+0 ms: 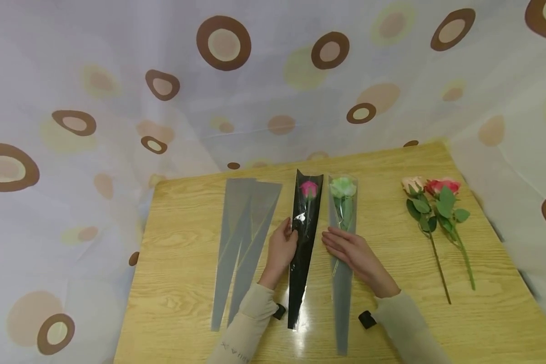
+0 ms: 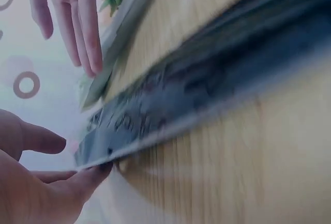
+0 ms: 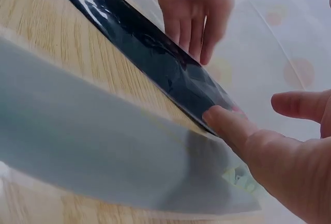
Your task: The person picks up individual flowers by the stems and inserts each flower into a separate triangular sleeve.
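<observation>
A glossy black flower sleeve (image 1: 304, 253) lies on the table with a magenta rose (image 1: 308, 189) inside its wide end. My left hand (image 1: 282, 247) touches the sleeve's left edge, its fingertips at the underside while the thumb (image 2: 44, 140) stands apart in the left wrist view. To the right, a clear-and-grey sleeve (image 1: 343, 303) contains a pale green rose (image 1: 343, 187). Over that sleeve is my right hand (image 1: 357, 255), fingers extended and pointing toward the black one. Nothing is held in its fingers.
Two flat grey sleeves (image 1: 229, 242) overlap on the left of the wooden table (image 1: 173, 283). A peach rose (image 1: 413, 186) and a red-pink rose (image 1: 442, 187), both unwrapped on stems, lie at the right. Patterned white cloth (image 1: 264, 91) hangs around the table's back and sides.
</observation>
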Demonstrator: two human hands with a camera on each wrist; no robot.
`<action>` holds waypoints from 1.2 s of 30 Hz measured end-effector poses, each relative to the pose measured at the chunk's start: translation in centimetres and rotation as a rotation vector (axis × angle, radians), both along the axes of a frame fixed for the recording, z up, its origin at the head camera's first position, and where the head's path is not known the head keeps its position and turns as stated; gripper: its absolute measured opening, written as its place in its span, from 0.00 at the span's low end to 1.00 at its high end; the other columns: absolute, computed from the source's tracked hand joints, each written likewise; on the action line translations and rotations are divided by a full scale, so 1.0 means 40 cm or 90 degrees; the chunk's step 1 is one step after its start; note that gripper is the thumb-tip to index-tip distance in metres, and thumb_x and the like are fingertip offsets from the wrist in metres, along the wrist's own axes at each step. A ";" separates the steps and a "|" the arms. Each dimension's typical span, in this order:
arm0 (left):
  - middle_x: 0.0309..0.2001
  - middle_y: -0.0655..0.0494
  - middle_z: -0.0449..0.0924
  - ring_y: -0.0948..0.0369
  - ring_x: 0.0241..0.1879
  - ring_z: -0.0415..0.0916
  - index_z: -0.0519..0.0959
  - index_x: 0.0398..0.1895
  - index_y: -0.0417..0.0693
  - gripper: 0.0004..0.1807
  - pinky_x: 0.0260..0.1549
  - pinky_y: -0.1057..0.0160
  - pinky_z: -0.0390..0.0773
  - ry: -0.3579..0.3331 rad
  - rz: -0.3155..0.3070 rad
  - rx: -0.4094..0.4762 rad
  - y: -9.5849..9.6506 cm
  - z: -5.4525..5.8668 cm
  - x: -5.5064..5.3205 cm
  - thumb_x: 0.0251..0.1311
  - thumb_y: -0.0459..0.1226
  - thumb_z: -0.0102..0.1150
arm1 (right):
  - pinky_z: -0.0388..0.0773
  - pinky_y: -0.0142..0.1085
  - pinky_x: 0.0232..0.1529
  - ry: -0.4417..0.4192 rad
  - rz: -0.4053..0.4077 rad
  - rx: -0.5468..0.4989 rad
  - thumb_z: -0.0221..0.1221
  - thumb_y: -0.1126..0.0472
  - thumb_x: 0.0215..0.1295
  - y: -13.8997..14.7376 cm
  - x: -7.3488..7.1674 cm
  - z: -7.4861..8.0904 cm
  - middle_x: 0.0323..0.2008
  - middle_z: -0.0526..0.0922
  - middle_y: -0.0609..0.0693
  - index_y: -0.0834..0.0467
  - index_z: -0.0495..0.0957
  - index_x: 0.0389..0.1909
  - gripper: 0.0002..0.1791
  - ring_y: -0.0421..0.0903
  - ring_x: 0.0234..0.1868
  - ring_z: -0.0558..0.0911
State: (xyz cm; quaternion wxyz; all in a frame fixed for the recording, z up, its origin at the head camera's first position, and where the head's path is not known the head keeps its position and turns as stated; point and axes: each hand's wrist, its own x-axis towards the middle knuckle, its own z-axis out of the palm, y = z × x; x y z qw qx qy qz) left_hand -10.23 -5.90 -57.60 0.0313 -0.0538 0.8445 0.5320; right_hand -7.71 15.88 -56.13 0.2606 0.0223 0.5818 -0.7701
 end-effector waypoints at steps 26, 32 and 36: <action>0.29 0.39 0.86 0.44 0.28 0.86 0.81 0.37 0.35 0.04 0.24 0.48 0.84 0.168 -0.009 -0.598 -0.158 -0.001 -0.016 0.61 0.24 0.58 | 0.77 0.42 0.68 0.026 0.048 -0.016 0.43 0.62 0.87 -0.065 0.005 -0.010 0.68 0.74 0.75 0.77 0.58 0.76 0.28 0.44 0.61 0.87; 0.25 0.37 0.85 0.41 0.26 0.86 0.79 0.28 0.39 0.08 0.20 0.44 0.81 0.133 0.014 -0.530 -0.163 0.018 -0.013 0.66 0.28 0.59 | 0.79 0.39 0.67 0.039 0.069 -0.014 0.43 0.62 0.87 -0.081 0.003 -0.003 0.69 0.74 0.75 0.77 0.56 0.77 0.29 0.45 0.62 0.86; 0.22 0.39 0.83 0.42 0.21 0.83 0.78 0.28 0.39 0.10 0.17 0.46 0.77 0.173 0.025 -0.491 -0.160 0.032 -0.007 0.69 0.31 0.57 | 0.79 0.38 0.67 0.018 0.066 0.010 0.45 0.56 0.87 -0.096 0.000 0.010 0.72 0.71 0.74 0.72 0.57 0.79 0.31 0.53 0.68 0.83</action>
